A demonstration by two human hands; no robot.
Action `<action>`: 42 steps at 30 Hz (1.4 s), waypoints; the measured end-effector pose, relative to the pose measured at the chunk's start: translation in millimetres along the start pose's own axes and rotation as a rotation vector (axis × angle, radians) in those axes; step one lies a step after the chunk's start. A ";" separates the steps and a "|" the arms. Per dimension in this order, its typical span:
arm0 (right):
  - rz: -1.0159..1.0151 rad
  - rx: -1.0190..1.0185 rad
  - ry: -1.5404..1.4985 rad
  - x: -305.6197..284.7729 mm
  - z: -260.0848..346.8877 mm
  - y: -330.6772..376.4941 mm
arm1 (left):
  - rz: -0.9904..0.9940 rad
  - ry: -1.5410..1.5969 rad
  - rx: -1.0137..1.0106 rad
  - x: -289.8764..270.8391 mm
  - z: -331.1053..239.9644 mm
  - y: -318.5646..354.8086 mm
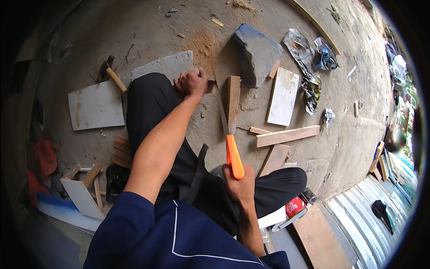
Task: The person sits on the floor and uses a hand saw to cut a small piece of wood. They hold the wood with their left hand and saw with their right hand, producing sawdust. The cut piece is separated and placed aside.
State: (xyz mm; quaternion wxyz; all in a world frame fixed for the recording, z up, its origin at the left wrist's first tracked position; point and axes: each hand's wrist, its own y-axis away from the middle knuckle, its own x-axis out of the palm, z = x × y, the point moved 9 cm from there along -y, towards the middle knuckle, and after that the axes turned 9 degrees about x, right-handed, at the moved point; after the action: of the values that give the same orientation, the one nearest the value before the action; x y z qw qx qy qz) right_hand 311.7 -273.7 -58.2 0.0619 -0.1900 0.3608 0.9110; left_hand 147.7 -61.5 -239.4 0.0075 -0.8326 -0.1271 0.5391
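My right hand (239, 184) grips the orange handle of a hand saw (234, 157). Its thin blade (223, 120) runs up along the left edge of a short upright wooden block (233, 101) on the concrete ground. My left hand (191, 82) is closed over my raised knee in black trousers, its fingers against a piece of wood just left of the block. Sawdust (202, 45) lies on the ground beyond the hand.
A hammer (112, 75) rests by a grey tile (96, 105) at left. A blue-grey stone slab (257, 51), a white board (283, 96), wooden offcuts (286, 135), crumpled plastic (304, 58) and a red can (294, 207) lie around. Corrugated sheet (363, 215) sits lower right.
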 end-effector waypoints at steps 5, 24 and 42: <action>0.026 0.063 0.006 -9.3 4.6 -8.5 | 0.096 0.001 0.035 -6.1 -11.9 -16.8; -0.004 0.025 0.012 84.8 31.8 -18.2 | 0.057 0.025 0.014 -44.9 64.0 -33.5; -0.050 0.021 0.039 68.4 4.9 62.7 | 0.123 0.032 0.007 -46.0 64.0 8.6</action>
State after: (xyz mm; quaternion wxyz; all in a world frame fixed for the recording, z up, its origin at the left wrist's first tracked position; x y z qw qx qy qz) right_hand 231.7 -317.9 -41.8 0.0794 -0.2159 0.3666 0.9015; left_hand 74.1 -88.0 -226.3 -0.0208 -0.8474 -0.0736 0.5254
